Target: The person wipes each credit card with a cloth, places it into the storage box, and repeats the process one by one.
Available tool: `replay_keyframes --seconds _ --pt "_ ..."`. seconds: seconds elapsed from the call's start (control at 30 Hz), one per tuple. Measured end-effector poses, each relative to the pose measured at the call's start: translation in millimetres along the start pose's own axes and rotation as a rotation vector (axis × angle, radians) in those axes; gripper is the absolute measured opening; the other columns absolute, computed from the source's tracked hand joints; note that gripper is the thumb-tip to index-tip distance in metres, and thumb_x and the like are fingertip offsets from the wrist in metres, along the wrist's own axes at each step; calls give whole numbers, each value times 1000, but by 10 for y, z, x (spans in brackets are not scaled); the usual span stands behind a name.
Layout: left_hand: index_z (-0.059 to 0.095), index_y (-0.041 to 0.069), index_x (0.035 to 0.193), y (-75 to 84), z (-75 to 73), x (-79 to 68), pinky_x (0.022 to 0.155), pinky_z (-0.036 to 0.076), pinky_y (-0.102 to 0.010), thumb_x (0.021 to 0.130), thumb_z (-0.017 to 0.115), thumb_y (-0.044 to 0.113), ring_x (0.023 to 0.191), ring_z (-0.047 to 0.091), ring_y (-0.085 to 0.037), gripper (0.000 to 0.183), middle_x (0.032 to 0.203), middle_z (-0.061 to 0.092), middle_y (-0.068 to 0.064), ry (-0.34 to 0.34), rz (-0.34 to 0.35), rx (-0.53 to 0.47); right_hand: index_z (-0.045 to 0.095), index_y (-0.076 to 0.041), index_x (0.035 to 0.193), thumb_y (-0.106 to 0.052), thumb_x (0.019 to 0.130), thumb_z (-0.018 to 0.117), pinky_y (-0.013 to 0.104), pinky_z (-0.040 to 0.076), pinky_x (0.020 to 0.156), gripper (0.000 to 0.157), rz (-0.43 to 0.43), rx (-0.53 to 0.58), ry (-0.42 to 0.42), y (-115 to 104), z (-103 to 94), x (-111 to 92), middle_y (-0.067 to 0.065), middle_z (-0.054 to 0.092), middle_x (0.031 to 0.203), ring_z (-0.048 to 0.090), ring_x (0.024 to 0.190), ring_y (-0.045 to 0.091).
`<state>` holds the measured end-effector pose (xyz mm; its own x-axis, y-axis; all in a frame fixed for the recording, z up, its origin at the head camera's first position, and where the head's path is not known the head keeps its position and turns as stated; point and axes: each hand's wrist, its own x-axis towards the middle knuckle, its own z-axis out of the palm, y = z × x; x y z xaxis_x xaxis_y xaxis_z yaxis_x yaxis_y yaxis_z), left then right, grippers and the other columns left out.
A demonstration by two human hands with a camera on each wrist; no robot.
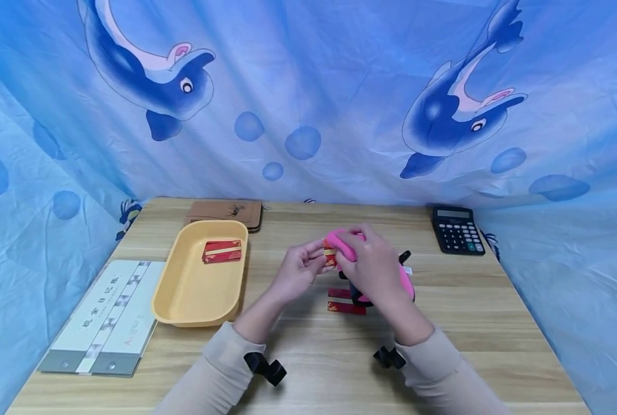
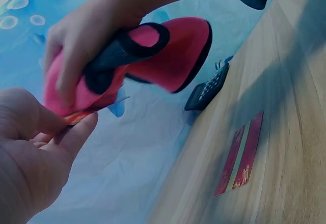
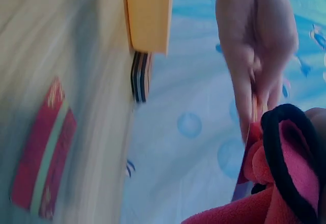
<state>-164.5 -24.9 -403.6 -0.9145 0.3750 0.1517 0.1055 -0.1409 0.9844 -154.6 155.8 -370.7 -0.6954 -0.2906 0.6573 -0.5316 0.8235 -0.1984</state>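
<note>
My left hand [image 1: 294, 275] pinches a red card with a gold band [image 1: 330, 254] between thumb and fingers, above the table. Curled around a pink plush cloth with black trim [image 2: 186, 48], my right hand [image 1: 374, 266] presses it against the card's face. Much of the card is hidden behind the cloth; one thin edge sticks out in the left wrist view. A loose flap of the cloth hangs below the right hand. Beneath the hands, another red card with a pale band [image 1: 345, 308] lies flat on the table, partly covered by the cloth in the head view.
Left of the hands stands a yellow tray [image 1: 199, 300] with several red cards [image 1: 222, 252] in it. A white and grey ledger [image 1: 101, 317] lies beside it, and a brown notebook [image 1: 222, 212] behind it. A black calculator [image 1: 458, 231] sits at the back right.
</note>
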Motion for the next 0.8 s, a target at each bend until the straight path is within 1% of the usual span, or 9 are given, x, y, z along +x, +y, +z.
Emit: replay_keyframes --seconds 0.1,0.2,0.3,0.37,0.47,0.53,0.67,0.73,0.8 --pt "45 -8 146 -2 -19 -3 93 58 -34 100 47 -11 115 67 -34 45 134 61 -26 32 17 25 80 -12 110 -18 79 85 37 54 51 32 -68 21 -11 -99 60 -25 13 69 105 64 68 25" --pt "46 -9 145 1 -55 -13 91 59 -31 99 49 -12 115 66 -35 46 133 62 -25 60 21 31 80 -13 108 -19 78 86 35 55 49 31 -107 24 -16 -155 100 -70 12 68 104 64 65 24" --pt "44 -9 146 6 -87 -21 91 59 -32 100 49 -11 116 66 -35 46 134 61 -26 61 2 16 81 -14 108 -18 77 87 33 54 46 32 -118 16 -14 -169 109 -112 10 68 104 63 61 21" --pt "45 -9 145 7 -102 -21 91 59 -32 100 50 -11 116 66 -34 45 133 61 -27 67 -9 -2 81 -16 108 -18 76 87 31 52 45 33 -120 3 -14 -157 102 -134 8 68 104 62 61 20" --pt "45 -11 144 23 -123 -25 90 59 -30 99 50 -12 115 66 -35 45 131 61 -30 116 -30 -56 81 -17 108 -17 75 86 29 50 44 33 -123 -9 -24 -110 85 -170 7 68 104 61 62 19" --pt "45 -12 144 34 -140 -26 90 59 -30 98 49 -15 116 65 -39 46 131 59 -32 143 -38 -95 81 -17 107 -17 75 87 29 50 45 33 -121 -12 -27 -61 71 -194 7 68 104 61 62 18" --pt "41 -17 143 68 -179 -38 90 59 -33 98 46 -18 122 57 -49 46 134 54 -38 151 -38 -145 81 -15 107 -19 75 89 31 51 46 33 -82 -11 -7 83 48 -236 10 69 104 62 63 20" --pt "41 -17 143 82 -200 -42 90 60 -34 98 46 -18 123 55 -50 46 135 53 -38 157 -45 -161 81 -13 106 -18 76 87 31 49 46 31 -47 -3 15 166 33 -247 12 70 103 60 63 21" --pt "42 -16 144 92 -220 -44 90 60 -35 98 47 -17 123 57 -48 46 135 54 -36 171 -60 -157 81 -11 106 -16 78 85 30 46 45 29 -12 2 34 241 13 -251 12 70 102 60 63 21"
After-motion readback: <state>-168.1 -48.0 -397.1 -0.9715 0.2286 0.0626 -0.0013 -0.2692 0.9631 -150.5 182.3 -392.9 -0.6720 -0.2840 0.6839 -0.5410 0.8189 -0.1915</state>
